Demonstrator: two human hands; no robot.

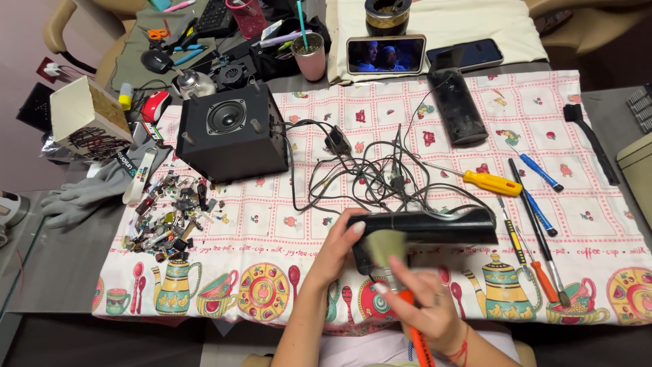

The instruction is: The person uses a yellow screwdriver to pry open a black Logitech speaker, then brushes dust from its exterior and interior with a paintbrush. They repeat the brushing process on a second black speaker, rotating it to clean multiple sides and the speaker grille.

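Steadying a long black speaker bar at lower centre of the frame, the left hand is closed around the bar's left end, fingers wrapped over its top edge. The right hand is clenched on an orange-handled brush, whose pale bristles press against the bar's front face near the left end. The bar lies on a patterned tablecloth, its wires trailing up toward centre frame.

Progress, as judged from the layout: brushing appears to be under way at the left end only — the rest of the bar, to the right, shows no contact. A second black bar lies untouched at upper centre-right. A square black speaker box sits at upper left, with a heap of small loose parts below it. A yellow-handled screwdriver and other hand tools lie right of the wires — none in hand.
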